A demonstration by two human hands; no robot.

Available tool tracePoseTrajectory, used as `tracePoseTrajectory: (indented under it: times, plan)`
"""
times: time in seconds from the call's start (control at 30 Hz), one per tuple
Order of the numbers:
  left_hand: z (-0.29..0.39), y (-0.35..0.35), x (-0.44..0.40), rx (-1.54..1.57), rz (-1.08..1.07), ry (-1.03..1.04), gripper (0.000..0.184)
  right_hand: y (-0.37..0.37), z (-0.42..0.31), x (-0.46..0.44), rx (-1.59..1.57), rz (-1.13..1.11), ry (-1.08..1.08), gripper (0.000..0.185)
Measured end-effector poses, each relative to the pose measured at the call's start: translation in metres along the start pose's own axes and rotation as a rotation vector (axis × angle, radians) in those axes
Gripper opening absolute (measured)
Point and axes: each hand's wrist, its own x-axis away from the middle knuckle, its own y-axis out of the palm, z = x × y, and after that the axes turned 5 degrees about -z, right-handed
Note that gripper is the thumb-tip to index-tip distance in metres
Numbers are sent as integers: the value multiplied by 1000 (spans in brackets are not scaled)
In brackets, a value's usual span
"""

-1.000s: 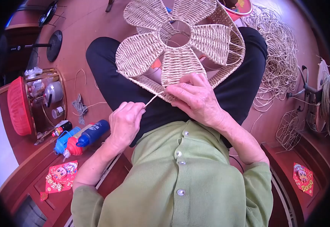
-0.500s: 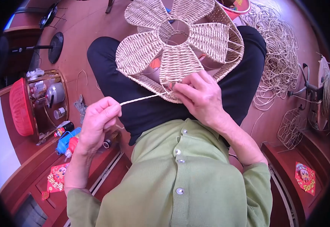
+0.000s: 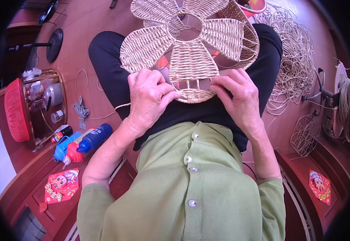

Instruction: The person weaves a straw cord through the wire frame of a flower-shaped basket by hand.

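A flower-shaped basket (image 3: 195, 62) woven from pale twisted cord lies across my lap, its petals around a round central hole. Short bare struts bridge a gap between the nearest petal and the rim (image 3: 195, 95). My left hand (image 3: 149, 96) is closed on the rim left of that gap, thumb and fingers pinched together. At the right end of the gap, my right hand (image 3: 239, 96) pinches the basket's edge. A loose cord (image 3: 122, 106) trails leftward from under my left hand to the floor. My fingers hide the exact points they grip.
A big tangle of cord (image 3: 289, 52) lies on the floor at right, near a wire frame (image 3: 305, 136) and a stand with hanging cord (image 3: 345, 104). On the left are a red plastic basket (image 3: 16, 110), a blue bottle (image 3: 96, 136) and a fan base (image 3: 55, 45).
My left hand has moved right from the stretched cord onto the basket's rim. My right hand has shifted right along the edge, uncovering the gap with struts. The cord now hangs slack.
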Motion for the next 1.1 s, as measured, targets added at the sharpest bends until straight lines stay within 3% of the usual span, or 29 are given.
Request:
tracePoseTrajectory:
  times: [0.3, 0.53, 0.83, 1.1]
  plan:
    - [-1, 11, 2, 82, 22, 15, 13, 3, -4, 7, 96, -81, -7, 12]
    - [-5, 12, -3, 227, -38, -18, 13, -6, -4, -4, 131, -270, -58, 11]
    - [0, 24, 6, 233, 97, -79, 16, -1, -2, -13, 101, -286, -16, 9]
    - [-21, 6, -5, 408, -110, 6, 13, -19, 3, -24, 90, -523, -39, 9]
